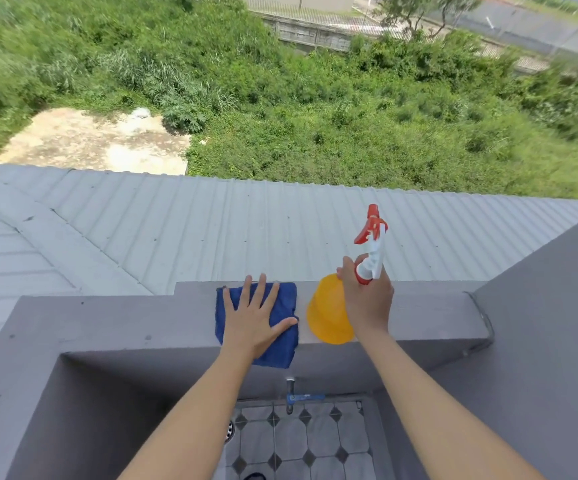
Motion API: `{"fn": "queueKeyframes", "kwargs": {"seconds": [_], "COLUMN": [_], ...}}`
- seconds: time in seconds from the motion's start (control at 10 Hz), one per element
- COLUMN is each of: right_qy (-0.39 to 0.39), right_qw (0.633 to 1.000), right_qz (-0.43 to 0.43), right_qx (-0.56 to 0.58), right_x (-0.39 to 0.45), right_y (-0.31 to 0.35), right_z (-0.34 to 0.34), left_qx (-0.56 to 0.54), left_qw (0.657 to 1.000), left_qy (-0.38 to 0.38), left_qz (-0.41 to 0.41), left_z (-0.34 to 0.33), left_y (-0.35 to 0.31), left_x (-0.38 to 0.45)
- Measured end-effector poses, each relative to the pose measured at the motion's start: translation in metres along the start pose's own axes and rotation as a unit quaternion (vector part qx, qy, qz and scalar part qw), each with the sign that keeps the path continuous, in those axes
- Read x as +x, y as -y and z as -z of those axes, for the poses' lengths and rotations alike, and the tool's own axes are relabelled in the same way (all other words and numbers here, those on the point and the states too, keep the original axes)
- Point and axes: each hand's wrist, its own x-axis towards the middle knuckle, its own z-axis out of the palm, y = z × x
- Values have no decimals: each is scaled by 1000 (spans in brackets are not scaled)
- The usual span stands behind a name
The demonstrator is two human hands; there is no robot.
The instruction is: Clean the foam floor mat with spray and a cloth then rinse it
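Left hand (253, 318) flat on cloth (282, 306), right hand (367, 299) gripping bottle (329, 313)

Both bare forearms reach forward and up from the near edge of the view, the left arm angling in from the lower left and the right arm from the lower right. The left hand (256, 318) lies flat, palm down, fingers spread and pointing away, thumb stretched out to the right, pressing on what lies beneath it. The right hand (367, 299) sits a little farther and to the right, back of the hand toward the camera, fingers curled closed around the neck of the spray bottle (330, 311), wrist roughly straight with the forearm.
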Motion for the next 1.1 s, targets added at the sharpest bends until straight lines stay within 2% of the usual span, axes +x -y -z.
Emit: {"fn": "queueKeyframes", "kwargs": {"seconds": [0.1,0.5,0.6,0.8,0.9,1.0,1.1], "right_qy": [-6,51,58,130,74,-11,-37], "right_qw": [1000,997,997,984,991,992,988], "right_qz": [4,-22,-4,58,67,74,68], "right_qx": [-12,-55,-56,-107,-94,-105,-131], "right_x": [-1,-9,-8,-26,-39,-17,52], "right_y": [2,-7,-4,-33,-46,-43,7], "right_z": [-2,4,7,30,49,79,100], "left_qx": [-14,-4,1,8,24,33,51], "left_qw": [999,1000,1000,1000,1000,999,993], "left_qy": [-8,-17,-7,2,16,-29,-106], "left_qz": [45,12,17,8,11,20,7], "left_z": [-1,-7,-6,-1,10,37,92], "left_y": [-7,3,2,0,-2,3,33], "left_x": [4,-11,-11,-9,-14,-13,13]}}
